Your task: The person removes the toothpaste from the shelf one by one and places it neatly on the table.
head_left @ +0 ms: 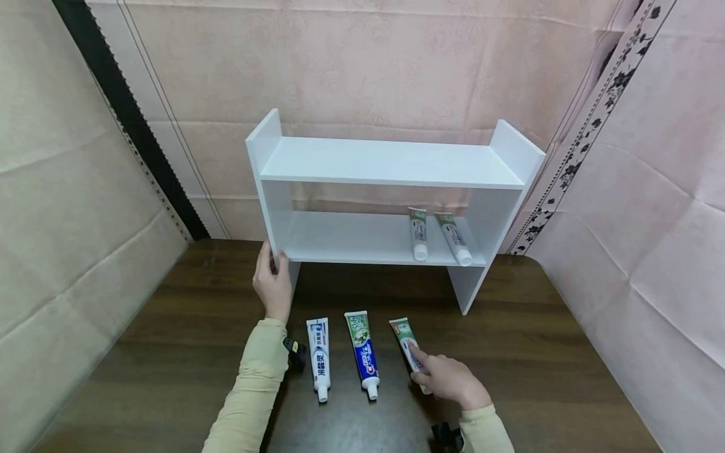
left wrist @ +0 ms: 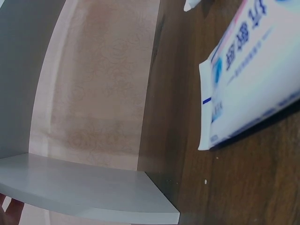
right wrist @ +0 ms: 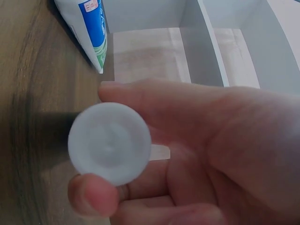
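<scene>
My left hand (head_left: 274, 284) grips the left side panel of a white two-tier shelf (head_left: 374, 162) near its lower board. Over the table, my right hand (head_left: 451, 379) holds a green-and-white toothpaste tube (head_left: 403, 333) between thumb and fingers. That tube's round white cap (right wrist: 109, 143) faces the camera in the right wrist view. Left of it lie a green-and-blue toothpaste tube (head_left: 362, 349) and a white-and-blue toothpaste tube (head_left: 319, 352), caps toward me. The white-and-blue one also shows close up in the left wrist view.
Two green-and-white tubes, one upright-facing (head_left: 418, 234) and one slanted (head_left: 454, 239), lie on the right part of the shelf's lower board. Pale cloth (head_left: 374, 69) hangs behind and at both sides of the brown wooden table (head_left: 544, 352).
</scene>
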Demonstrator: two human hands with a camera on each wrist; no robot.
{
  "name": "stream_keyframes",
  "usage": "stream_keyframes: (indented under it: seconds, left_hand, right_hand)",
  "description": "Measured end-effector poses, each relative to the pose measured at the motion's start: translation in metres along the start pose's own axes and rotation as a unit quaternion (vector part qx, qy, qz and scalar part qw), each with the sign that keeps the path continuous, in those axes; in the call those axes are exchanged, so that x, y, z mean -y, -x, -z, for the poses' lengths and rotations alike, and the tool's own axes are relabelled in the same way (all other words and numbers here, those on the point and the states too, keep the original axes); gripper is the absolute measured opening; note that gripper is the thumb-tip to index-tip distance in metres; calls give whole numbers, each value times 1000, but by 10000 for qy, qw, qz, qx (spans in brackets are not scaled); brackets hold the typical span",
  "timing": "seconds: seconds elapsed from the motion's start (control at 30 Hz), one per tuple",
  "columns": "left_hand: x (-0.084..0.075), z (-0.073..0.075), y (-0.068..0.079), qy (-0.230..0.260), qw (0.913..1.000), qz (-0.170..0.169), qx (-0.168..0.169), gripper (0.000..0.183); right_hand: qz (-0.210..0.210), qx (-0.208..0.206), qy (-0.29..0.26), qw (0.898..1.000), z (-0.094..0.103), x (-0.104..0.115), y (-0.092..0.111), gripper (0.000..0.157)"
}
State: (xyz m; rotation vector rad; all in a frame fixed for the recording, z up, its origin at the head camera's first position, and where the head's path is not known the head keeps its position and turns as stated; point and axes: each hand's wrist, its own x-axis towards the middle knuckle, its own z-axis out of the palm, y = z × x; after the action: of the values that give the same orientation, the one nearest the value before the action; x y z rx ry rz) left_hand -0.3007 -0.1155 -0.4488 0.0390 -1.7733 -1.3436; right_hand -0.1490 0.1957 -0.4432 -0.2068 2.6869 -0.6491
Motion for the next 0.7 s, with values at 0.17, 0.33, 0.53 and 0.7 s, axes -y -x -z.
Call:
stream_keyframes:
  seconds: [0.17,0.33,0.53,0.7]
  left_hand:
    - [-1,0,0,52,10000,-26,6,41]
    - [-2,0,0,42,10000,4,-19,42]
    - [-1,0,0,-18,10000,1,-39,41]
    - [0,0,0,-43,10000,-35,-53,41]
  right_hand:
    - [6,95,-9,10000,-1,-1,0,55]
    - [78,174,-100,9998,0,-3,0,54]
    - [272,57,-133,9995,-1,-3,-2,46]
    - [321,5,-152,9994,-2,-4,-2,46]
